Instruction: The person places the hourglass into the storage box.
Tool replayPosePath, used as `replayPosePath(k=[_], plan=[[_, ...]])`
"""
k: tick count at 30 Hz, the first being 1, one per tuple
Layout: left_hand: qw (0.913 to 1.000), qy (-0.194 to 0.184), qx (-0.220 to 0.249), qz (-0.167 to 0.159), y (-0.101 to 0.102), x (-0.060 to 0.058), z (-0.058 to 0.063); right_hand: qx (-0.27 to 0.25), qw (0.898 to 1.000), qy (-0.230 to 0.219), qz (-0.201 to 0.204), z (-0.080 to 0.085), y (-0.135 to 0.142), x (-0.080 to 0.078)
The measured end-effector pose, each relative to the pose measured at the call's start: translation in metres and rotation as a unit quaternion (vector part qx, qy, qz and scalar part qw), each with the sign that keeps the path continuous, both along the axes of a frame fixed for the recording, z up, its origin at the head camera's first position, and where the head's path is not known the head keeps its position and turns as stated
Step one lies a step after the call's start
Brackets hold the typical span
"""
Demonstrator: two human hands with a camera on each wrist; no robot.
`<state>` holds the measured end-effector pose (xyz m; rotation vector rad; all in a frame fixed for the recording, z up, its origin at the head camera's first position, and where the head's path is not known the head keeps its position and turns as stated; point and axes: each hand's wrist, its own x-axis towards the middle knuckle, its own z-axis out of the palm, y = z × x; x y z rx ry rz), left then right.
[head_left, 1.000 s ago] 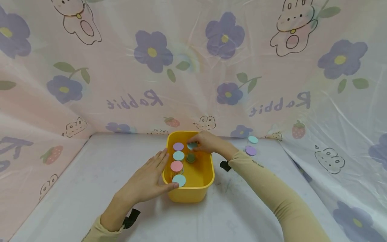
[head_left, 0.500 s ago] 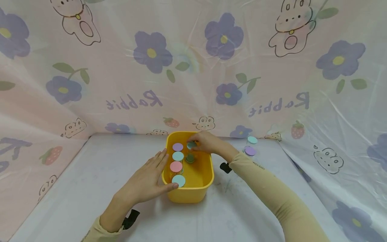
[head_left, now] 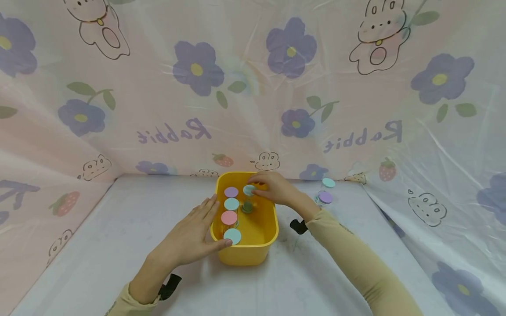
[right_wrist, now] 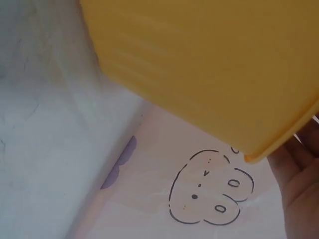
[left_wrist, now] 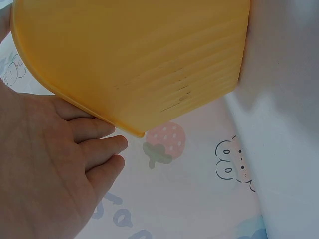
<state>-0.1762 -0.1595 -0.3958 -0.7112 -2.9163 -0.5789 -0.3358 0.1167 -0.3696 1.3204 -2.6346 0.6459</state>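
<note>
In the head view, a yellow plastic bin (head_left: 257, 252) holds small lidded jars. Down its left side stand a purple-lidded jar (head_left: 231, 192), a light-blue-lidded jar (head_left: 231, 204), a pink-lidded jar (head_left: 229, 217) and another light-blue-lidded jar (head_left: 232, 236). My left hand (head_left: 183, 239) rests along the bin's left rim, fingers straight, thumb over the front corner. My right hand (head_left: 276, 188) reaches over the right rim, its fingers spread around a light-blue-lidded jar (head_left: 249, 190) at the back right. A dark green round piece (head_left: 247, 207) sits just in front of that jar.
On the table to the right of the bin stand a light-blue-lidded jar (head_left: 328, 183) and a purple-lidded jar (head_left: 325, 197). A patterned cloth (head_left: 237, 109) hangs behind and at both sides of the white table (head_left: 158, 197).
My right hand has loosened from the light-blue-lidded jar at the back right and shifted slightly up and right; that lid shows more fully. My left hand stays on the bin's rim.
</note>
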Motion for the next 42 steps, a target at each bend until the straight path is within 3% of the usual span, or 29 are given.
replayPosePath(k=[5, 11, 24, 37, 42], plan=[[1.0000, -0.004, -0.001, 0.000, 0.000, 0.000, 0.000, -0.064, 0.998, 0.019, 0.002, -0.002, 0.007, 0.007], [1.0000, -0.002, -0.003, 0.003, 0.000, 0.000, 0.000, -0.148, 0.988, 0.039, -0.009, -0.004, 0.020, 0.016], [1.0000, 0.009, 0.003, 0.001, 0.000, 0.000, 0.000, -0.277, 0.951, 0.106, -0.084, -0.011, 0.054, 0.028], [1.0000, 0.005, 0.002, -0.003, 0.001, 0.000, 0.001, -0.301, 0.931, 0.136, -0.154, -0.028, 0.110, 0.034], [1.0000, 0.003, -0.001, -0.002, 0.001, 0.000, 0.001, -0.298, 0.928, 0.120, -0.189, -0.035, 0.131, 0.036]])
